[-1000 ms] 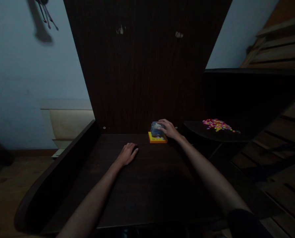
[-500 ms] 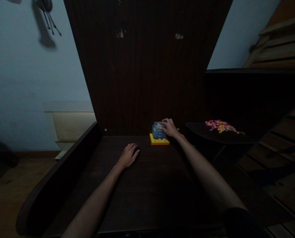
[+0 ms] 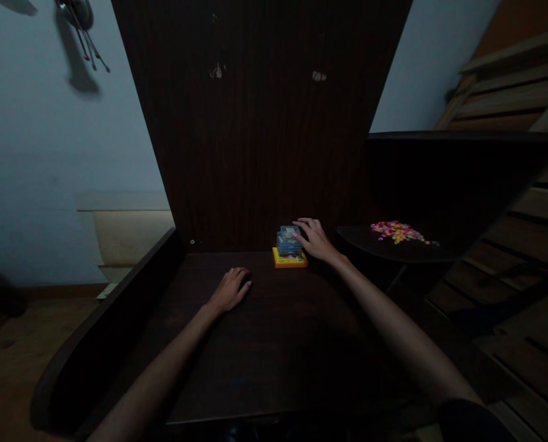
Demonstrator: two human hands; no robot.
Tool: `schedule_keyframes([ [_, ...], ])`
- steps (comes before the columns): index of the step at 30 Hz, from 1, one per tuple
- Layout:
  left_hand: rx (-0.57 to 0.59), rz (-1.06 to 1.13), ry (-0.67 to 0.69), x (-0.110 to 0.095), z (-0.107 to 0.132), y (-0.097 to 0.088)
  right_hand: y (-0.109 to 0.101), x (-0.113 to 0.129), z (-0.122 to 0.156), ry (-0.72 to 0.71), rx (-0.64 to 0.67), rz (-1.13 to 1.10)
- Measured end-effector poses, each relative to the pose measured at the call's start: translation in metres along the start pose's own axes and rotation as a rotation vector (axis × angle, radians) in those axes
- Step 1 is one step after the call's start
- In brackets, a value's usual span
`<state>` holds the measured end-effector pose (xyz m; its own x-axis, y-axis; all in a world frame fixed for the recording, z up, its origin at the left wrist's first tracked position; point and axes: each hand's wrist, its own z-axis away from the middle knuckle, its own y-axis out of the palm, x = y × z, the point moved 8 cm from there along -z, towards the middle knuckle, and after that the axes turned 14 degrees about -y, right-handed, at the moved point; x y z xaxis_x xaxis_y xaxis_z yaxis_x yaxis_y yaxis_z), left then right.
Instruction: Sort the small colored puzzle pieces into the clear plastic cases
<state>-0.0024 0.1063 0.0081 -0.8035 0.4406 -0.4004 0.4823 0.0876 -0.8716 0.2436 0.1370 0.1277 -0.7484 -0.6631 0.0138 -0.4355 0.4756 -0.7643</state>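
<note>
A small stack of clear bluish plastic cases (image 3: 288,241) stands on a flat yellow box (image 3: 290,264), at the back of the dark wooden desk. My right hand (image 3: 317,241) is at the stack's upper right side, its thumb and fingers apart. The thumb tip overlaps the top case; whether it touches cannot be made out. Nothing is lifted. Palm down on the desk to the left of the yellow box, my left hand (image 3: 230,290) rests with its fingers stretched out and holds nothing.
Small pink, yellow and purple pieces (image 3: 397,231) lie heaped on a rounded side shelf (image 3: 356,239) at the right. A tall dark panel (image 3: 264,135) rises behind the desk (image 3: 255,362). A raised side board (image 3: 112,325) edges its left.
My right hand has shifted slightly right off the stack, showing more of the top case. The left hand stays on the desk. The whole view has swung a little to the right.
</note>
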Motion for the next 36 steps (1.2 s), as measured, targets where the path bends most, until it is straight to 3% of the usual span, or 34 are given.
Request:
schedule_keyframes([
  [3, 0.04, -0.043, 0.02, 0.0, 0.008, -0.006, 0.003, 0.035, 0.02, -0.059, 0.066, -0.042],
  [7, 0.081, -0.08, 0.055, -0.004, 0.023, -0.012, 0.023, 0.076, 0.05, -0.09, 0.211, -0.137],
  [13, 0.189, -0.105, 0.035, -0.007, 0.04, -0.004, 0.064, 0.111, 0.085, -0.065, 0.44, -0.293],
  [21, 0.314, -0.115, 0.017, 0.0, 0.045, 0.015, 0.099, 0.117, 0.108, 0.014, 0.545, -0.401],
  [36, 0.328, -0.097, 0.046, -0.002, 0.047, 0.017, 0.096, 0.121, 0.105, 0.037, 0.547, -0.374],
])
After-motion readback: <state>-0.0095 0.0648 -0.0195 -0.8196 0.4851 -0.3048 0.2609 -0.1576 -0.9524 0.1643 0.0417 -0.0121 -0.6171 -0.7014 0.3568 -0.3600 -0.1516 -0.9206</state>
